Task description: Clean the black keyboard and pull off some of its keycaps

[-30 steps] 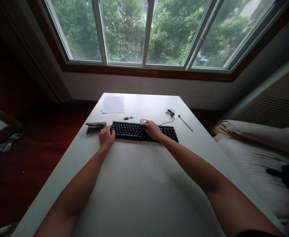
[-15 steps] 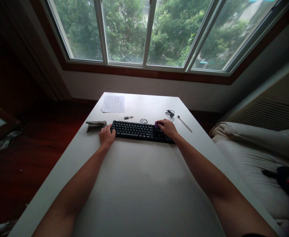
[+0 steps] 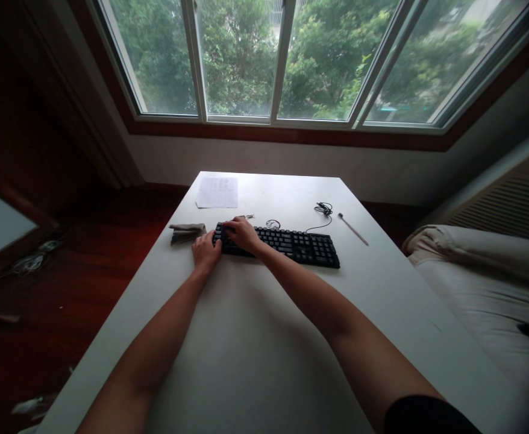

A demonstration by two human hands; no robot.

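A black keyboard (image 3: 287,244) lies crosswise on the white table. My left hand (image 3: 205,250) grips its left end, thumb on the near side. Over the keys at that same end, my right hand (image 3: 243,234) presses a small, soft-looking purple lump (image 3: 225,229) down with closed fingers; what kind of thing it is I cannot make out. Several keys at the left are hidden under this hand. Touching or just beside my left hand is a folded grey cloth (image 3: 187,232).
A printed sheet (image 3: 218,192) lies at the far left of the table (image 3: 264,337). Behind the keyboard are a small ring-like item (image 3: 273,223) and a coiled black cable (image 3: 323,209). A thin brush-like stick (image 3: 353,229) lies to the right, with a cushioned seat (image 3: 476,271) beyond.
My right hand has swept left along the keyboard with the purple lump, from the right part to the left end. The left hand keeps its hold. The view has shifted slightly.
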